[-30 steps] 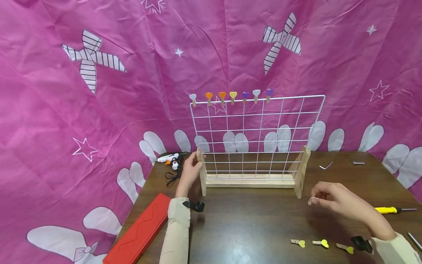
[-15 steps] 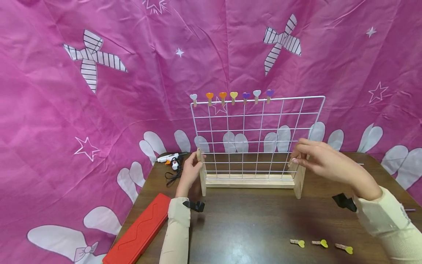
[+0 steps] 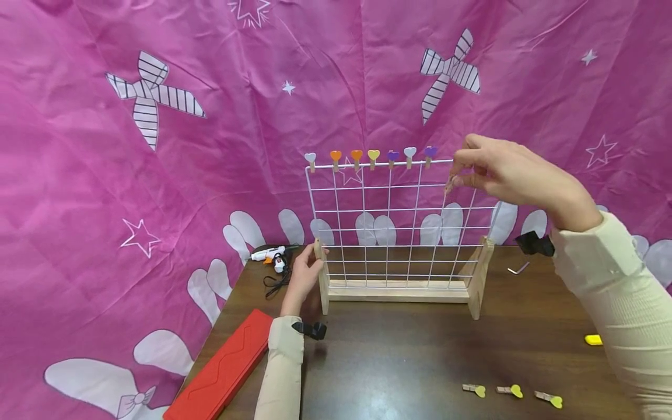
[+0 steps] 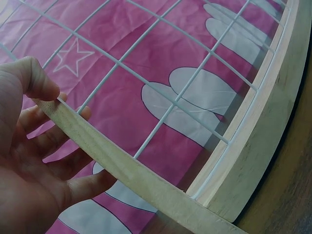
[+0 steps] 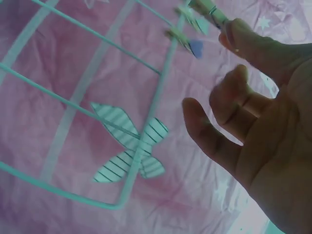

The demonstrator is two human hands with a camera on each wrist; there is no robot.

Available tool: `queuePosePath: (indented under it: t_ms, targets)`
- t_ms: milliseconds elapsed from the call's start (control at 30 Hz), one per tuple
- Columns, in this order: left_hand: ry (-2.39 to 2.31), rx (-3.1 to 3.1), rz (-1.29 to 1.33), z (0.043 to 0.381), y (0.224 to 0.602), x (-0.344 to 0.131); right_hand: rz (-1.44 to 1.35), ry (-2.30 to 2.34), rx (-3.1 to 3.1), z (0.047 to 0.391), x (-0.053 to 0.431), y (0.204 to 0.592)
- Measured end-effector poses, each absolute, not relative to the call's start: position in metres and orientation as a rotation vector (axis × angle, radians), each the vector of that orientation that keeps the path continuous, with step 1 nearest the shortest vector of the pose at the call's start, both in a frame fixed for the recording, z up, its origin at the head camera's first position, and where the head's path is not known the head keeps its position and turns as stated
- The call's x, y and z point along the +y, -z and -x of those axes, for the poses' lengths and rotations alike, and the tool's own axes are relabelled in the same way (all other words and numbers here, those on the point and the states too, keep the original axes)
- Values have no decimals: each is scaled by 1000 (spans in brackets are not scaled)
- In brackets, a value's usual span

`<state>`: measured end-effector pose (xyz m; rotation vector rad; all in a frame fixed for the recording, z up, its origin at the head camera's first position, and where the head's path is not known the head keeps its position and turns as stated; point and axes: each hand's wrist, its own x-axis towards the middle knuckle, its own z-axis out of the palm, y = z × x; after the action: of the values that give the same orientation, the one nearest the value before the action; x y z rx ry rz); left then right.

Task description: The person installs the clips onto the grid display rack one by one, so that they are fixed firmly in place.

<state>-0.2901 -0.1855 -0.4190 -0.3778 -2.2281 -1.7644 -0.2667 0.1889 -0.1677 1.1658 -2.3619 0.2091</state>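
Observation:
A white wire grid (image 3: 389, 209) stands upright in a wooden stand (image 3: 399, 294). Thumb on one side and fingers on the other, my left hand (image 3: 303, 274) grips the stand's left upright (image 4: 97, 141). Up by the grid's top bar, right of the clipped row, my right hand (image 3: 506, 175) pinches a small wooden clothespin (image 5: 209, 10) between thumb and index finger; its far end is hidden. Several heart clothespins line the top bar, from a white one (image 3: 311, 158) at the left end to a purple one (image 3: 430, 153) nearest my right hand.
Three yellow-heart clothespins, one of them the middle clothespin (image 3: 509, 391), lie at the table's front right. A red box (image 3: 226, 364) lies left, a glue gun (image 3: 268, 253) behind it. A hex key (image 3: 518, 269) and a yellow handle (image 3: 593, 340) lie right.
My right hand has risen from low over the table at the right, up and leftward to the grid's top bar, carrying the clothespin. My left hand has stayed on the upright.

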Motion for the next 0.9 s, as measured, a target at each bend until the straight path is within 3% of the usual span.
queuePosePath:
  t_ms: [300, 900]
  targets:
    - [1767, -2231, 362, 288, 420, -186, -1095, -178, -2494, 294, 180, 127]
    - [1785, -2226, 360, 291, 420, -185, -999, -135, -2690, 304, 177, 132]
